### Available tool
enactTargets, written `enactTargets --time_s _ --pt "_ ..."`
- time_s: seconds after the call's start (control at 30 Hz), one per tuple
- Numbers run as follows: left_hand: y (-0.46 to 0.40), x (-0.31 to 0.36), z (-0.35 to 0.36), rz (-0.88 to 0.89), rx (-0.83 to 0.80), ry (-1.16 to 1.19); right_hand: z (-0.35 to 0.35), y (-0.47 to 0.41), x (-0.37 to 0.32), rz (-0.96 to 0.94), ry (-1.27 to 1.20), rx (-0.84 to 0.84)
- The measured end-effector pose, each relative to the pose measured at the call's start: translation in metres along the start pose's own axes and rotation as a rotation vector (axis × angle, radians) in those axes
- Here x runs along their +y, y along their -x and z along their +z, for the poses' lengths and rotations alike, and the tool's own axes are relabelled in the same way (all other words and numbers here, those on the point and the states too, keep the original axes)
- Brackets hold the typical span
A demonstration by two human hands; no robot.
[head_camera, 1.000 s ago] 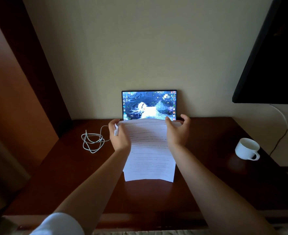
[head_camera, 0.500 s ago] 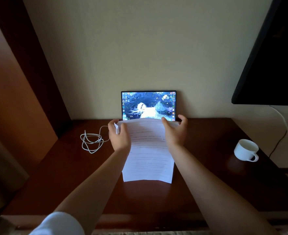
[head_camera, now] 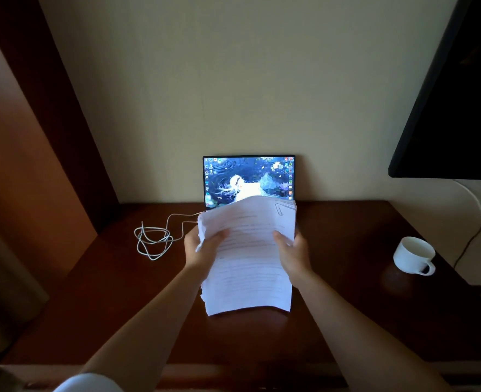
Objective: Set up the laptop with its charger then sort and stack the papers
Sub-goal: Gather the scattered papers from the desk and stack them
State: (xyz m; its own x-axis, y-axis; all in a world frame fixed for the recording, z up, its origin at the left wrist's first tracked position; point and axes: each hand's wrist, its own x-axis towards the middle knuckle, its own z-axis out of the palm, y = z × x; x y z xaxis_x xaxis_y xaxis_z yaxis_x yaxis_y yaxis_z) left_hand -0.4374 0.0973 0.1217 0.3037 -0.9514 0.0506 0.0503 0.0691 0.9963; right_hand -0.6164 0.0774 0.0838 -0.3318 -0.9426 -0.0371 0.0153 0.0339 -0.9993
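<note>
White charger cable [head_camera: 154,242] lies coiled on the dark surface [head_camera: 347,321], left. Left hand [head_camera: 202,251] and right hand [head_camera: 293,254] each grip a side of the paper stack [head_camera: 247,267], held before the lit laptop [head_camera: 247,176]. Recommendation: tap edges square, keep the paperclip [head_camera: 279,209] corner aligned. White cup [head_camera: 413,256] stands well apart, right.

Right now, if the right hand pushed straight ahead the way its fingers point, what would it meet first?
Probably the laptop screen: the right hand, gripping the paper stack, points toward the wall, with the screen just beyond. Depth is unclear.
</note>
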Motion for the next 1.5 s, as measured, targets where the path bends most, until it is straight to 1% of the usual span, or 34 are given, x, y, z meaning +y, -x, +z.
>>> enactTargets --time_s 0.1,0.17,0.23,0.33,0.47,0.57,0.7,0.8,0.87,0.93,1.0,1.07,1.1,1.23,1.37,1.5 --pt "-0.006 0.012 0.003 0.032 0.001 0.074 0.001 -0.004 -0.015 -0.053 -0.070 0.037" --pt "-0.010 0.007 -0.003 0.060 -0.004 0.014 -0.007 -0.007 -0.020 -0.090 -0.036 0.017" --pt "-0.012 -0.004 -0.011 0.040 -0.042 -0.082 -0.013 -0.008 -0.013 -0.096 -0.016 -0.008" --pt "-0.008 -0.015 -0.011 -0.005 -0.102 -0.102 -0.012 -0.007 -0.004 -0.071 -0.111 0.023" --pt "-0.005 -0.008 -0.002 0.002 -0.083 -0.025 -0.006 -0.005 -0.019 -0.123 -0.164 0.035" --pt "-0.008 -0.015 -0.012 -0.064 -0.046 -0.038 -0.012 -0.006 -0.013 -0.147 -0.102 -0.010" --pt "-0.001 -0.037 -0.016 -0.133 -0.143 -0.119 -0.020 -0.004 0.016 -0.016 -0.059 0.014" --pt "0.003 -0.035 -0.004 -0.099 -0.106 -0.096 -0.015 -0.004 0.019 0.032 -0.070 0.001" --pt "0.000 -0.030 -0.002 -0.070 -0.078 -0.086 -0.012 -0.004 0.011 -0.007 -0.071 0.022" --pt "-0.006 -0.029 -0.007 -0.083 -0.077 -0.079 -0.016 -0.005 0.010 -0.071 -0.055 0.025" --pt "-0.010 -0.038 -0.014 -0.146 -0.100 -0.119 -0.022 -0.002 0.018 -0.033 -0.018 -0.027" --pt "-0.008 -0.050 -0.017 -0.178 -0.114 -0.109 -0.022 0.002 0.029 0.051 0.008 -0.054" --pt "-0.007 -0.054 -0.017 -0.183 -0.104 -0.093 -0.020 0.004 0.030 0.069 0.016 -0.038" --pt "-0.008 -0.053 -0.011 -0.162 -0.063 -0.023 -0.013 0.004 0.022 0.045 -0.006 0.026" --pt "-0.010 -0.060 -0.012 -0.208 -0.114 -0.075 -0.015 0.008 0.027 0.021 -0.030 0.053" --pt "-0.013 -0.067 -0.008 -0.218 -0.078 -0.056 -0.009 0.004 0.025 -0.016 -0.027 0.084"
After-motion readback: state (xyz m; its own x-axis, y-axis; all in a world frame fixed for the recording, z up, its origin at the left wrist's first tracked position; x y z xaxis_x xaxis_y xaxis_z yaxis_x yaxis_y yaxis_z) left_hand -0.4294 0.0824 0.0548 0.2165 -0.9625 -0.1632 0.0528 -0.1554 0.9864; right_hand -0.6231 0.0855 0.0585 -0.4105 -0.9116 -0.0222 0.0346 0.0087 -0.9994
